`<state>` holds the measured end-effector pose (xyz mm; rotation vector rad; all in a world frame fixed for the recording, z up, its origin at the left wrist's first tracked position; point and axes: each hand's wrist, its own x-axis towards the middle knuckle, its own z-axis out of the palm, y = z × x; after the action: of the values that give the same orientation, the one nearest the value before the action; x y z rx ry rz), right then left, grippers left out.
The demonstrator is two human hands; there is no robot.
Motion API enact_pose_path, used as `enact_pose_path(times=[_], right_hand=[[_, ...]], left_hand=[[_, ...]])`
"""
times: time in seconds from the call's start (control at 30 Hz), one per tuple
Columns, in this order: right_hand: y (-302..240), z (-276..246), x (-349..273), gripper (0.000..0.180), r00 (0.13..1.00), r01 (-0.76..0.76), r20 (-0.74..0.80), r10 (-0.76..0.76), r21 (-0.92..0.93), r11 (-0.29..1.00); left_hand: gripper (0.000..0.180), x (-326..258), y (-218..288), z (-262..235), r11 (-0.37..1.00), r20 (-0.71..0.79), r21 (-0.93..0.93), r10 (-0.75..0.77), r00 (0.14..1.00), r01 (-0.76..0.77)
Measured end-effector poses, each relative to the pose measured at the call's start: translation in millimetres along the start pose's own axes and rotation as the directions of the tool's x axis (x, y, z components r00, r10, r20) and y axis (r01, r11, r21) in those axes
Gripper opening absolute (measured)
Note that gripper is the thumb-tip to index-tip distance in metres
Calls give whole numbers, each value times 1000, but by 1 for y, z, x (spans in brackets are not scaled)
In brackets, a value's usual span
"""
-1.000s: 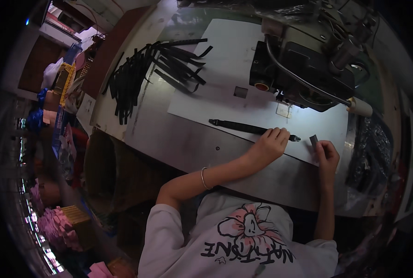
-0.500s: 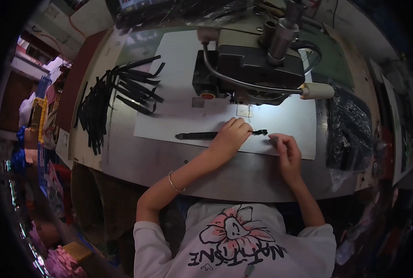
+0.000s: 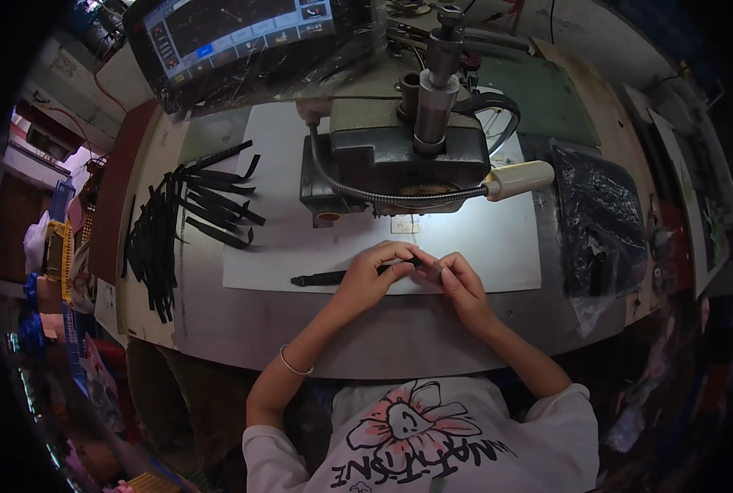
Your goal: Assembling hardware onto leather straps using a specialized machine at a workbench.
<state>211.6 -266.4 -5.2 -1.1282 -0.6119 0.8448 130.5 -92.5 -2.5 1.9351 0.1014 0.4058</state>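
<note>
We note the left hand (image 3: 371, 277) pinching the strap (image 3: 321, 279), the right hand (image 3: 467, 298) angled left, pinching a grey tab (image 3: 438, 270).

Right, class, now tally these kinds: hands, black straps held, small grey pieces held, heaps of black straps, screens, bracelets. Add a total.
Hands (left hand, right hand): 2
Black strap held: 1
Small grey piece held: 1
Heap of black straps: 1
Screen: 1
Bracelet: 1
Total: 7

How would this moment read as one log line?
left hand: holds strap | right hand: pinches grey piece near strap's end | machine: beyond hands | black strips: at left
</note>
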Motion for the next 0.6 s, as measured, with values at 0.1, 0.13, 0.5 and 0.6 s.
enact_pose_path(times=[0.1,0.13,0.5,0.6], right_hand=[[0,1,5,16,999,-25,-20,27,85,996],[1,0,5,16,999,-28,-20,30,87,996],[5,-5,11,10,930,6,-319,-184,-488,873],[1,-1,9,9,934,-71,-349,-76,-391,918]], left_hand=[[7,0,-4,-7,886,229,-277,-315,921,372],[6,0,-6,-9,896,244,-266,-294,924,355],[12,-4,0,4,847,193,-304,-394,899,437],[13,-6,-1,9,848,104,-335,-401,910,411]])
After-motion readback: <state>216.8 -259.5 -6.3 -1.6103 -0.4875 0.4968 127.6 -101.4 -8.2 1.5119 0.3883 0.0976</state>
